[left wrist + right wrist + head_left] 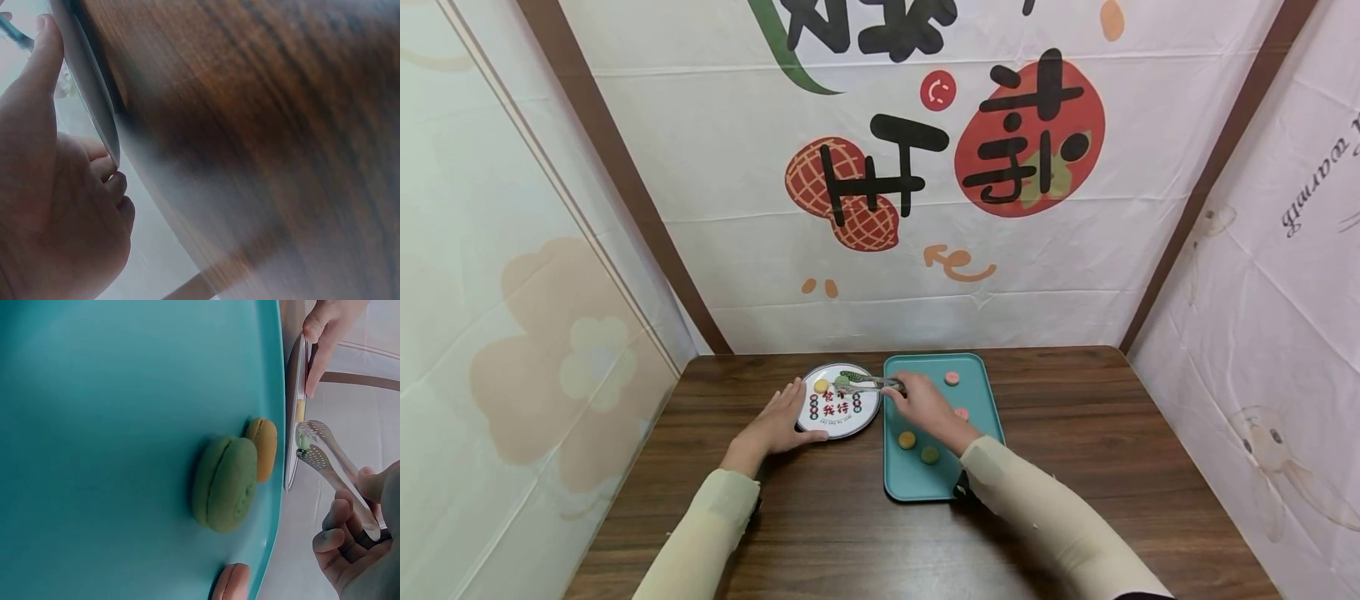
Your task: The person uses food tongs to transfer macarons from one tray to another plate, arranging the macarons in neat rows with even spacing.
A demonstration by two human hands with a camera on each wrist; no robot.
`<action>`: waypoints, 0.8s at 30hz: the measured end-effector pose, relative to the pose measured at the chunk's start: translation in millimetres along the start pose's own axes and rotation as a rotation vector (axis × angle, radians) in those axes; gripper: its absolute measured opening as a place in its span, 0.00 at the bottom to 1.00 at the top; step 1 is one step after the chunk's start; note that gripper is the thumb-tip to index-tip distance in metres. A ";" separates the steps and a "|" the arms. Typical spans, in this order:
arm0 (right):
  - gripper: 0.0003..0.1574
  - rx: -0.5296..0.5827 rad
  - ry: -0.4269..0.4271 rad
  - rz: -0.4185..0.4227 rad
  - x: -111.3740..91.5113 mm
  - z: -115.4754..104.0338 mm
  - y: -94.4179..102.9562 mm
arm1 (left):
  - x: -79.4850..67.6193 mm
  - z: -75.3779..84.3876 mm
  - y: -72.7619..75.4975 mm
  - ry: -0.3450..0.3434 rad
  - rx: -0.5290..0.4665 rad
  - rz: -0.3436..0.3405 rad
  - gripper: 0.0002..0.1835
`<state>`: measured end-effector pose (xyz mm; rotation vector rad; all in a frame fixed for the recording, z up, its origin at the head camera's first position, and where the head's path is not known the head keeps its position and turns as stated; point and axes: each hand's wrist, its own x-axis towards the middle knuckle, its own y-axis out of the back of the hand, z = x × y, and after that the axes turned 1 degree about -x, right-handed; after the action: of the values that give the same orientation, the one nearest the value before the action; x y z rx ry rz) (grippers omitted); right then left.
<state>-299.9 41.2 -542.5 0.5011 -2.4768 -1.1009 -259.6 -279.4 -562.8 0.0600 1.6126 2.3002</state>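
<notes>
Printed cloth (1037, 287) surrounds a dark wooden table (820, 517) in the head view. We see a white plate (867, 413) and, just to its right, a teal tray (902, 479) bearing four other macarons (930, 455). Reaching across the tray, the right hand (925, 406) grips metal tongs (868, 388), whose long axis runs nearly sideways, tips leftward over the plate. At those tips, left of the right hand, we find a green macaron (842, 380) toward the plate's far side; a yellow macaron (822, 386) sits between it and the left hand (778, 423), which rests straight-fingered on the left rim. We judge neither hand clearly nearer the green macaron, but the tongs bridge the gap from the right.

From the left wrist, we see the rim edge-on between thumb and fingers.

From the right wrist, we see the green macaron beyond the tray's edge, flanked by both perforated tips, with the right hand back at the handle end. How firmly the tips press, we cannot tell.
</notes>
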 end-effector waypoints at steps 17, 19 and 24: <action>0.12 0.014 -0.014 -0.009 6.8 -1.4 -7.4 | -1.7 4.8 3.7 0.013 0.005 -0.019 0.68; 0.12 0.013 -0.014 -0.011 6.6 -1.6 -7.9 | -2.0 6.1 4.1 0.014 0.008 -0.021 0.69; 0.13 0.008 -0.010 -0.009 6.2 -2.3 -8.3 | -2.5 7.2 5.1 0.017 0.014 -0.020 0.68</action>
<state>-302.9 31.7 -546.2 0.5100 -2.4909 -1.1001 -256.9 -275.2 -555.1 0.0273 1.6309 2.2802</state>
